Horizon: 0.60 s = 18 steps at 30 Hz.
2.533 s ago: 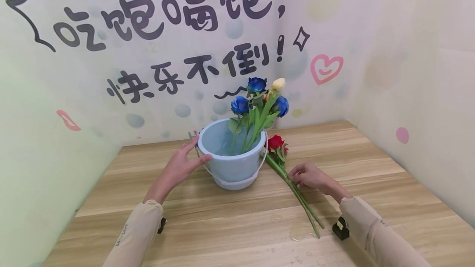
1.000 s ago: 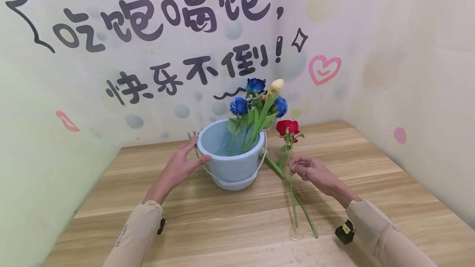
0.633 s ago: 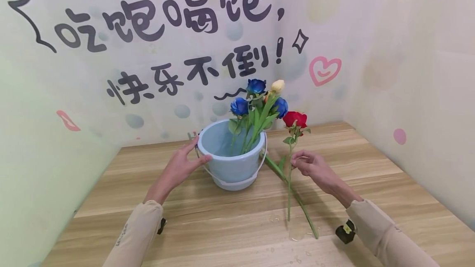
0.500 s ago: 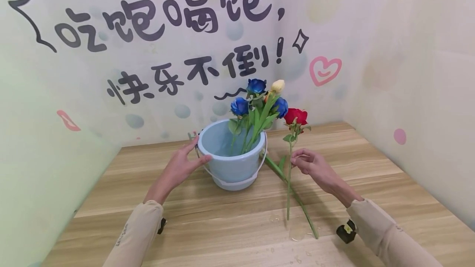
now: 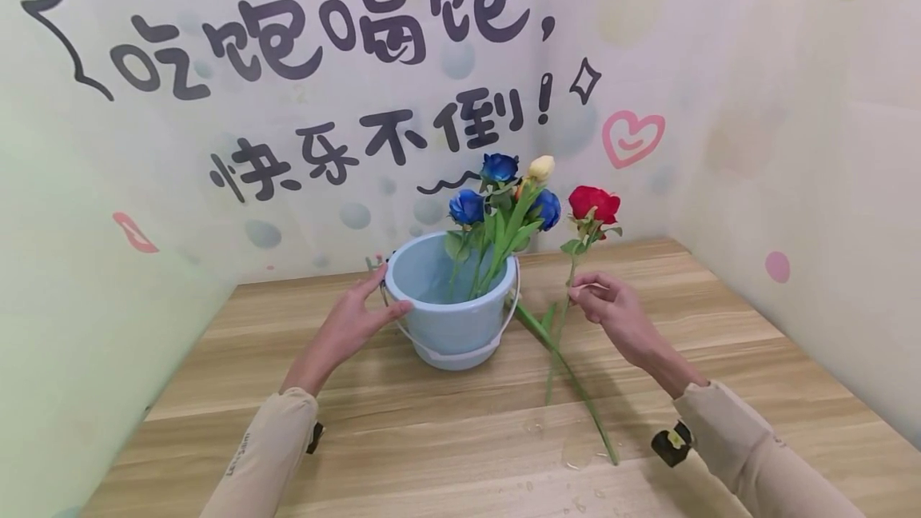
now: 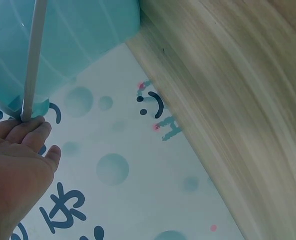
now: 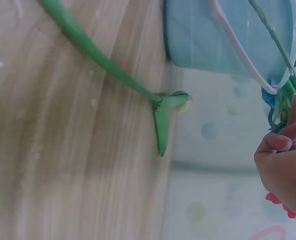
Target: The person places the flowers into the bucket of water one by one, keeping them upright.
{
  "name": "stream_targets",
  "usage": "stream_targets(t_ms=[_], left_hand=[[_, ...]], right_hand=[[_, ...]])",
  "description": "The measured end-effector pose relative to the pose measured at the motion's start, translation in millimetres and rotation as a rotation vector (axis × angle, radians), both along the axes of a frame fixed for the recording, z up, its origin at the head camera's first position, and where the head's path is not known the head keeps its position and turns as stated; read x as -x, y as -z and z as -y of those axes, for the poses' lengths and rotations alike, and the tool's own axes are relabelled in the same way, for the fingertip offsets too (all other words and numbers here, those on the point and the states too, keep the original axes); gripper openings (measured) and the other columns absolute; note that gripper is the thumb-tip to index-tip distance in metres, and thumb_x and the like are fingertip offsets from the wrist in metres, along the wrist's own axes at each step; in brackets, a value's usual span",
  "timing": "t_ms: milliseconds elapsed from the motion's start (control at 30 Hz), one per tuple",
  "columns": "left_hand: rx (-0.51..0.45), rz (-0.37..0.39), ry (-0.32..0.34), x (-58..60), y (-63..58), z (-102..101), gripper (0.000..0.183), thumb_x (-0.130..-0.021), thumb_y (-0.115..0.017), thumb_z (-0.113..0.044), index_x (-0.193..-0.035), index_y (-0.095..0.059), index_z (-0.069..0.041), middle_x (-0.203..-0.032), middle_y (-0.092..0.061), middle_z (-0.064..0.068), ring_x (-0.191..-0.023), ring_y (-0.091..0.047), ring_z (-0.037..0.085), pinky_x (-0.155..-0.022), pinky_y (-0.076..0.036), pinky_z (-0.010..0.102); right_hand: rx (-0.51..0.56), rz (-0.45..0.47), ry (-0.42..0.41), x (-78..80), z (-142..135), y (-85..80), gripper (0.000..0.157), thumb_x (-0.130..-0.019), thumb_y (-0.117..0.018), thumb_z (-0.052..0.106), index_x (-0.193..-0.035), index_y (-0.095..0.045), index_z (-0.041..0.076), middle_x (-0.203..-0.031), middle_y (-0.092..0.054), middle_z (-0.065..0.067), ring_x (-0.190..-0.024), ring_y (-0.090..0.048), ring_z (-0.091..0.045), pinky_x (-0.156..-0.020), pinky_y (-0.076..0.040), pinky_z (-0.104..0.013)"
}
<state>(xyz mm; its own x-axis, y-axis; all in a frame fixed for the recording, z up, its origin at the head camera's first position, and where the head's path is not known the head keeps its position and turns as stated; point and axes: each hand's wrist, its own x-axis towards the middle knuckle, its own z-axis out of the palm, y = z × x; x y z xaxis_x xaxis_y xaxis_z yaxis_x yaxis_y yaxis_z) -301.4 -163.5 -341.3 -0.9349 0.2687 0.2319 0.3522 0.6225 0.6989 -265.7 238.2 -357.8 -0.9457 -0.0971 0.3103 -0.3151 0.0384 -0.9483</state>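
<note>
A light-blue bucket point(image 5: 460, 334) stands on the table, holding several upright flowers, including blue roses point(image 5: 468, 206) and a cream tulip point(image 5: 541, 168). My left hand point(image 5: 348, 322) rests against its left rim, thumb and index finger spread along it; in the left wrist view the fingertips point(image 6: 35, 125) sit right where the handle point(image 6: 33, 60) joins. To the bucket's right, my right hand point(image 5: 612, 314) pinches the stem of a red rose point(image 5: 593, 205), raised with its bloom up. Below lies another long green flower stem point(image 5: 583, 394), its far end partly hidden by the bucket.
Water drops and small puddles point(image 5: 579, 450) lie on the wooden table point(image 5: 403, 454) near the front. A patterned wall point(image 5: 324, 206) with black lettering stands close behind the bucket, and side walls flank the table. The white handle hangs down the bucket's front.
My right hand has taken the red rose from beside the other stem, raised it upright and moved it up and slightly right. My left hand has stayed at the bucket.
</note>
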Motion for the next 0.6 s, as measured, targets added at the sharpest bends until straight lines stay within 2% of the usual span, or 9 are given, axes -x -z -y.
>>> stream_targets(t_ms=[133,300,600], left_hand=[[-0.006,0.001,0.002,-0.7,-0.7,-0.5,0.094,-0.094,-0.072,-0.054,-0.163,-0.028,-0.008,-0.165,-0.026,0.024,-0.151,-0.024,0.047,-0.118,-0.025,0.065],[-0.007,0.003,0.005,-1.1,-0.8,-1.1,0.095,-0.094,-0.071,-0.055,-0.163,-0.027,-0.007,-0.166,-0.026,0.022,-0.152,-0.023,0.046,-0.118,-0.024,0.065],[-0.003,0.011,-0.001,-2.2,-0.3,-0.9,0.095,-0.094,-0.070,-0.057,-0.164,-0.026,-0.009,-0.167,-0.024,0.020,-0.152,-0.022,0.046,-0.118,-0.023,0.066]], right_hand=[[0.075,-0.052,-0.002,1.6,3.2,-7.7,0.004,-0.103,-0.058,-0.003,-0.107,-0.060,-0.002,-0.086,-0.070,0.002,-0.074,-0.055,-0.006,-0.060,-0.039,-0.019],[0.103,-0.082,0.028,1.2,9.4,-20.8,0.004,-0.103,-0.059,-0.002,-0.107,-0.060,-0.002,-0.088,-0.070,0.001,-0.078,-0.059,-0.006,-0.061,-0.040,-0.018],[0.175,-0.131,0.051,3.7,25.8,-47.2,0.006,-0.102,-0.059,-0.003,-0.107,-0.060,0.001,-0.084,-0.066,-0.001,-0.070,-0.047,-0.011,-0.062,-0.039,-0.020]])
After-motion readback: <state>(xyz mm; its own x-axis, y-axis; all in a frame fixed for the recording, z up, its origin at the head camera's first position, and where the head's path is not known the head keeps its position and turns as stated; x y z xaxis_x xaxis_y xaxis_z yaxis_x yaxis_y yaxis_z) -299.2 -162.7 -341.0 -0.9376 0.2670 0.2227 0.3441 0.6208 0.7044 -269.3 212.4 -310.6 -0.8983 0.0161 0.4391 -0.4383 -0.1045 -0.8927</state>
